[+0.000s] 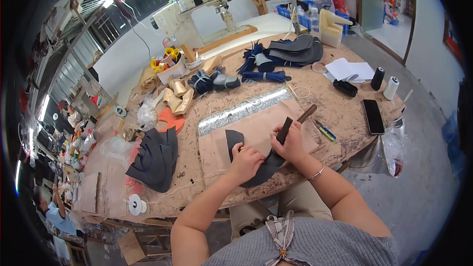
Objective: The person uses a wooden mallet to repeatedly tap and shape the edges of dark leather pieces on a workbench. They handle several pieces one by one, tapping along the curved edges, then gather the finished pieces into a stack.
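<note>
A dark grey, curved, U-shaped piece of material (263, 173) lies over a tan board (213, 146) in front of me. My left hand (248, 161) has its fingers bent and closed on the piece near its left end; something small and yellow shows at the fingertips. My right hand (289, 144) is closed round a dark upright strip (284, 129), which looks like the piece's other end. A brown wooden-looking handle (307, 113) juts out beyond the right hand; whether that hand also grips it, I cannot tell. The palms hide the piece's middle.
A stack of dark grey cut pieces (156, 160) and a white spool (137, 205) stand left. Behind are bundled blue strips (266, 76) and a sewing machine (197, 5). A cutter (325, 131), phone (373, 116) and thread cones (390, 88) lie right, near the table edge.
</note>
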